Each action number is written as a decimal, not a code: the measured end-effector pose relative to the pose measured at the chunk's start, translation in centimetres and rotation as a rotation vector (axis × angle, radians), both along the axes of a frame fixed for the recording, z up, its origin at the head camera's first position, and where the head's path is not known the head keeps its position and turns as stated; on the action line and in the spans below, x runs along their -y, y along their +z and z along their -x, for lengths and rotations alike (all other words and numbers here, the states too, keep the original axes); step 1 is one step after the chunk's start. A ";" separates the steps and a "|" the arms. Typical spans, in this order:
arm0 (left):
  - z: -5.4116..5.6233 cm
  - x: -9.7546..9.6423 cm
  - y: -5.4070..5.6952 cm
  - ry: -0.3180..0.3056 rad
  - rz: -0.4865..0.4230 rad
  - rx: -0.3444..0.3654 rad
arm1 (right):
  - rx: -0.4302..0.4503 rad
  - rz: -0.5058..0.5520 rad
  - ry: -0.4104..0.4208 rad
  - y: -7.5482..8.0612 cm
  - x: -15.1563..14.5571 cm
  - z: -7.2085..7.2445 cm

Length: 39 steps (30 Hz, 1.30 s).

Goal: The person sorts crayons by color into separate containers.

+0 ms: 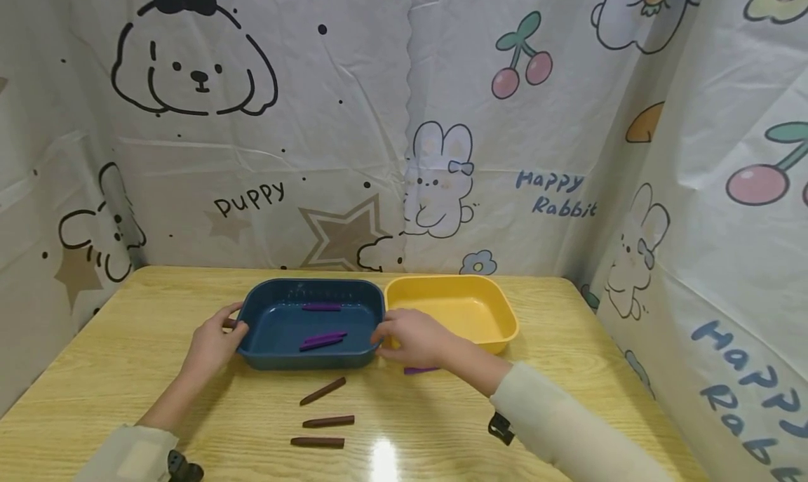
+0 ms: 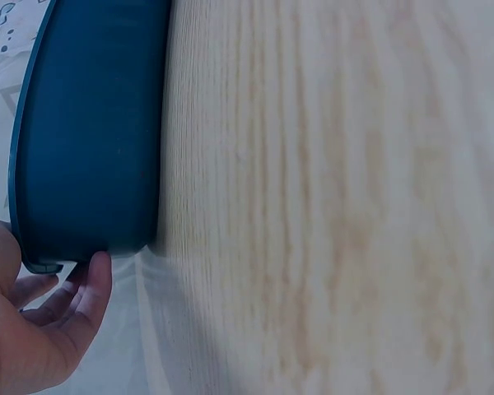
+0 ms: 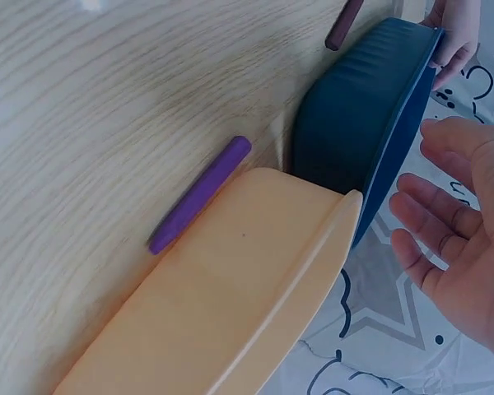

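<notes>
A dark blue plastic basin (image 1: 303,361) stands on the table with several purple crayons (image 1: 322,306) inside. At its left end, my left hand (image 1: 214,338) holds the rim; in the left wrist view the fingers (image 2: 95,300) curl below the lip. My right hand (image 1: 413,336) hovers over the basin's right end, where it meets the yellow basin (image 1: 467,313). In the right wrist view its fingers are spread and loosely bent, with nothing between them. One purple crayon (image 3: 199,196) lies on the table along the yellow basin's front side.
Three brown crayons lie on the table in front of the blue basin: one slanted crayon (image 1: 322,391), a middle one (image 1: 328,422) and a nearest one (image 1: 318,443). A printed cloth (image 1: 341,138) hangs behind the wooden table (image 1: 158,292) and along both sides.
</notes>
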State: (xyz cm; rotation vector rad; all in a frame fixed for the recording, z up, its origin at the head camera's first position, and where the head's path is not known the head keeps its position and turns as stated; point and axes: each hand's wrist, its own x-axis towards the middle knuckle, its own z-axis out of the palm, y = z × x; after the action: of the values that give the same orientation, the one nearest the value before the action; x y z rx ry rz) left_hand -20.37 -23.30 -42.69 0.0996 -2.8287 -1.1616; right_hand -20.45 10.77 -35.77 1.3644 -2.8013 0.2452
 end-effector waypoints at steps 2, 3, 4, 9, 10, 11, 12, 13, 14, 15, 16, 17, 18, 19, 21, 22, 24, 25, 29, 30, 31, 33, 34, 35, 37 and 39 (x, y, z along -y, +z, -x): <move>0.0 0.0 0.0 -0.001 -0.001 -0.001 | 0.011 0.012 -0.011 0.0 -0.4 -0.2; 0.0 0.0 0.0 -0.001 -0.001 -0.001 | 0.015 0.020 -0.017 0.0 -0.6 -0.3; 0.0 0.0 0.0 -0.001 -0.002 -0.002 | 0.022 0.025 -0.026 -0.1 -0.8 -0.4; 0.1 0.1 0.0 -0.002 -0.010 0.002 | 0.082 0.059 -0.068 -0.7 -1.9 -0.7; 0.1 0.1 0.0 -0.003 -0.011 0.002 | 0.096 0.064 -0.079 -0.8 -2.1 -0.8; 0.1 0.1 -0.1 -0.003 -0.012 0.004 | 0.110 0.073 -0.083 -0.9 -2.3 -0.9; 0.1 0.2 -0.1 -0.002 -0.013 0.005 | 0.117 0.079 -0.091 -1.0 -2.6 -1.0; 0.1 0.2 -0.1 -0.002 -0.015 0.006 | 0.127 0.085 -0.100 -1.1 -2.8 -1.1; 0.1 0.2 -0.1 -0.001 -0.015 0.006 | 0.135 0.091 -0.111 -1.1 -3.0 -1.3; 0.1 0.2 -0.1 -0.001 -0.015 0.006 | 0.143 0.103 -0.119 -1.2 -3.2 -1.4; 0.1 0.2 -0.1 -0.001 -0.014 0.005 | 0.151 0.113 -0.131 -1.3 -3.5 -1.5; 0.1 0.2 -0.1 0.001 -0.014 0.004 | 0.160 0.128 -0.142 -1.4 -3.8 -1.6; 0.1 0.2 0.0 0.000 -0.014 0.002 | 0.167 0.143 -0.154 -1.5 -4.0 -1.7; 0.1 0.2 0.0 -0.001 -0.014 -0.001 | 0.177 0.160 -0.164 -1.6 -4.3 -1.9; 0.0 0.1 0.0 -0.003 -0.015 -0.006 | 0.197 0.196 -0.182 -1.8 -4.8 -2.2; 0.0 0.1 0.1 -0.003 -0.016 -0.008 | 0.204 0.211 -0.193 -2.0 -5.1 -2.3; -0.1 0.1 0.1 -0.004 -0.019 -0.010 | 0.218 0.248 -0.207 -2.2 -5.7 -2.6; -0.1 0.1 0.1 -0.005 -0.020 -0.011 | 0.221 0.267 -0.210 -2.4 -5.9 -2.7; -0.2 0.0 0.1 -0.006 -0.017 -0.015 | 0.236 0.338 -0.246 -3.2 -7.1 -3.0; -0.2 0.0 0.1 -0.006 -0.017 -0.017 | 0.235 0.351 -0.250 -3.5 -7.4 -3.1; -0.2 0.0 0.1 -0.006 -0.017 -0.019 | 0.237 0.363 -0.257 -3.7 -7.6 -3.1; -0.2 0.0 0.1 -0.004 -0.018 -0.022 | 0.243 0.380 -0.269 -4.2 -8.2 -3.2; -0.2 0.0 0.1 -0.004 -0.018 -0.022 | 0.242 0.386 -0.274 -4.5 -8.4 -3.3; -0.2 0.0 0.1 -0.004 -0.019 -0.022 | 0.241 0.394 -0.277 -4.7 -8.6 -3.4; -0.2 -0.1 0.2 -0.003 -0.020 -0.020 | 0.241 0.411 -0.281 -5.1 -8.9 -3.5; -0.3 -0.1 0.1 -0.003 -0.021 -0.017 | 0.234 0.422 -0.282 -5.5 -9.3 -3.6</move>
State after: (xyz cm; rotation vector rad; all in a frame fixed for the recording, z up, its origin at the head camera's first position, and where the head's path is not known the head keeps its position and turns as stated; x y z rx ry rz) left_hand -20.12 -23.25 -42.55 0.0859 -2.8038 -1.1867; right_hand -16.83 20.03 -41.23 0.8899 -2.8380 0.9748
